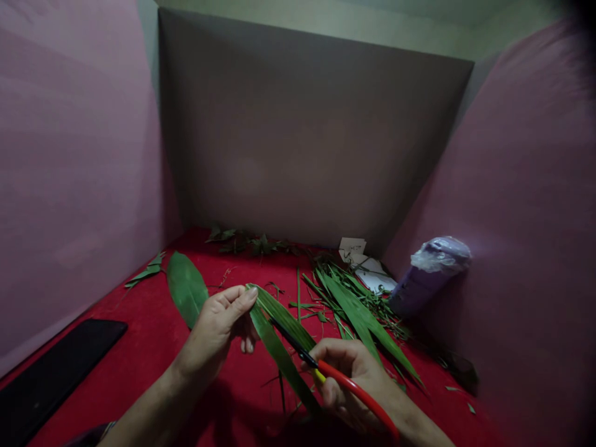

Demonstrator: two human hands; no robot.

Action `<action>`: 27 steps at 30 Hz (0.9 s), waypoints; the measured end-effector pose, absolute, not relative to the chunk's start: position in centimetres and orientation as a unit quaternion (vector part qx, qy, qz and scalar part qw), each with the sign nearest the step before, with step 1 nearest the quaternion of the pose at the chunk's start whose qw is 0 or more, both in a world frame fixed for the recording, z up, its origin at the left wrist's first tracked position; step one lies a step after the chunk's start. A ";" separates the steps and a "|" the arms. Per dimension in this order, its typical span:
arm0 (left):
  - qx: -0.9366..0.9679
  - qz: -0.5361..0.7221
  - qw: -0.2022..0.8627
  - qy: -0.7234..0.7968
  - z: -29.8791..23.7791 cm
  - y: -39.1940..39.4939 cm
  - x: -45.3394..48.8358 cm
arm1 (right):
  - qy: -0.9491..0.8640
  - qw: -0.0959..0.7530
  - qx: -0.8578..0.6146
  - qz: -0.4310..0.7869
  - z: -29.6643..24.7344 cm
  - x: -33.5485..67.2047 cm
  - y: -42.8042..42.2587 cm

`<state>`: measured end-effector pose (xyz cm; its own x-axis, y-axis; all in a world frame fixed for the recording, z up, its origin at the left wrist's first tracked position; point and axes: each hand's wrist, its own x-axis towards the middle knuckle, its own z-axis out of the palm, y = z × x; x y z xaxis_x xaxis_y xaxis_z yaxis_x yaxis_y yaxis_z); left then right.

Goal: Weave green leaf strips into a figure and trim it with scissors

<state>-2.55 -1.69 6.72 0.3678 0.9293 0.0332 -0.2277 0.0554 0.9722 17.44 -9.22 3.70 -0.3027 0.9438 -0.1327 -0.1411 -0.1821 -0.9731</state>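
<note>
My left hand pinches the upper end of a long green leaf between thumb and fingers. The leaf is split lengthwise into two strips that hang toward the lower right. In my right hand are scissors with red and yellow handles and dark blades. The blades lie between the two leaf strips, pointing up and left toward my left hand. Whether the blades are closed I cannot tell. A broad green leaf lies on the red cloth just beyond my left hand.
Long leaves and cut stems lie on the red cloth at right. Behind them are white papers and a purple container topped with clear plastic. A black flat object rests at left. Leafy sprigs line the back.
</note>
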 end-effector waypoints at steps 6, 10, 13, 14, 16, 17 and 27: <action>0.526 0.450 0.641 0.332 6.6 -1.7 -2.7 | -0.462 0.425 -0.437 0.644 4.3 17.2 -9.2; 0.522 0.453 0.641 0.333 6.7 -1.7 -2.6 | -0.469 0.419 -0.443 0.639 4.2 17.2 -9.0; 0.520 0.456 0.642 0.330 6.8 -1.7 -2.5 | -0.486 0.414 -0.440 0.631 3.9 17.3 -9.0; 0.520 0.456 0.643 0.329 6.8 -1.7 -2.5 | -0.494 0.412 -0.440 0.626 3.9 17.3 -9.0; 0.518 0.457 0.644 0.330 6.7 -1.7 -2.5 | -0.516 0.406 -0.440 0.613 4.0 17.4 -9.0; 0.517 0.458 0.643 0.330 6.7 -1.7 -2.5 | -0.529 0.402 -0.437 0.606 4.1 17.4 -9.1; 0.514 0.463 0.641 0.334 6.6 -1.7 -2.5 | -0.614 0.388 -0.395 0.562 3.8 17.8 -9.5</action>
